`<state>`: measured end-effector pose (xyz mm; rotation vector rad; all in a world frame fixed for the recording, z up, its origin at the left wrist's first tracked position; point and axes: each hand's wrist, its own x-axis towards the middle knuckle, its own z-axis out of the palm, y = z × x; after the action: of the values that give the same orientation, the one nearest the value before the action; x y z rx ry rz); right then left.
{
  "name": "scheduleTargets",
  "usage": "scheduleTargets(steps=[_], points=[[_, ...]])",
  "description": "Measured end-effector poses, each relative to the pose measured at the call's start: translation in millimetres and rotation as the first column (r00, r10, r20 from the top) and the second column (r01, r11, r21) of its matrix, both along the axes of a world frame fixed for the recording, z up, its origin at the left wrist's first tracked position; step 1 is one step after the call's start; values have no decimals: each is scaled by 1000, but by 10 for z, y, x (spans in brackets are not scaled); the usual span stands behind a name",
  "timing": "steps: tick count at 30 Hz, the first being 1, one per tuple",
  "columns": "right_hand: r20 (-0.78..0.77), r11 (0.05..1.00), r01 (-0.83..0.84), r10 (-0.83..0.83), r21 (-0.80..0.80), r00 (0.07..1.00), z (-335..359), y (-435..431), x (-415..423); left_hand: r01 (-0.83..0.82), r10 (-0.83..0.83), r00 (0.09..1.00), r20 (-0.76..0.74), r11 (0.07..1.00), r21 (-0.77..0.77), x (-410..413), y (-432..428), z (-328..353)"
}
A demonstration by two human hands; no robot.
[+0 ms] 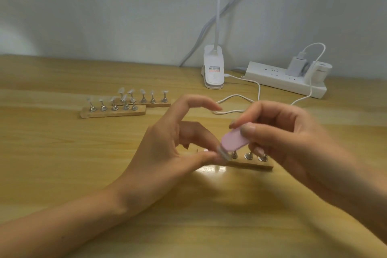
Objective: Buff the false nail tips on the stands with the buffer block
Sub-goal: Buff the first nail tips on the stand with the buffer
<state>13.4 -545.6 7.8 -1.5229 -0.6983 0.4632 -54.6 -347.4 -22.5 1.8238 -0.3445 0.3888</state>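
Note:
My right hand (289,138) pinches a pink buffer block (233,141) between thumb and fingers. The block's lower end lies against a false nail tip (223,153) on the near wooden stand (251,164). My left hand (178,142) pinches that tip from the left with thumb and a finger; its index finger is raised. Metal pegs on the same stand show beneath my right hand. Two more wooden stands (113,112) with several clear nail tips (125,97) sit at the back left.
A white clip lamp (213,69) stands at the back of the wooden table (62,163). A white power strip (282,79) with chargers lies at the back right. A white cable (236,98) loops across the table behind my hands.

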Motion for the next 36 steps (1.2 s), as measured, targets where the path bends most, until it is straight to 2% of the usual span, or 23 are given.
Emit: scheduleTargets(steps=[2, 7, 11, 13, 17, 20, 23, 26, 30, 34, 36], points=[[-30, 999, -44, 44, -12, 999, -1, 3, -19, 7, -7, 1000, -4, 1000, 3, -17, -1, -7], [-130, 995, -25, 37, 97, 991, 38, -65, 84, 7, -6, 1000, 4, 999, -44, -2, 12, 4], [-165, 987, -152, 159, 59, 973, -81, 18, -88, 9, -8, 1000, 22, 999, -52, -9, -1, -10], [-141, 988, -155, 156, 18, 978, -69, 20, -97, 12, -11, 1000, 22, 998, -58, -13, -4, -9], [-122, 996, -78, 82, 40, 989, -38, 33, -82, 11, -10, 1000, 26, 998, -55, -5, -6, -7], [-48, 994, -106, 104, -31, 993, -62, 43, -104, -1, 2, 1000, 30, 999, -32, -15, -11, -14], [28, 999, -35, 36, -39, 999, -38, 13, -62, 7, -5, 999, 35, 999, -54, -8, -7, -10], [16, 993, -106, 107, -58, 994, -38, 35, -85, 11, -9, 1000, 19, 996, -85, -13, -19, -14], [34, 1000, -15, 15, -2, 999, -29, 13, -7, 15, -15, 1000, 3, 994, -111, -1, 12, -32], [-8, 990, -132, 132, -48, 991, -54, 20, -80, 20, -21, 1000, -5, 995, -100, -16, -8, -34], [20, 994, -102, 103, -46, 995, -46, -4, -45, 23, -22, 1000, 3, 995, -94, -15, 1, -28]])
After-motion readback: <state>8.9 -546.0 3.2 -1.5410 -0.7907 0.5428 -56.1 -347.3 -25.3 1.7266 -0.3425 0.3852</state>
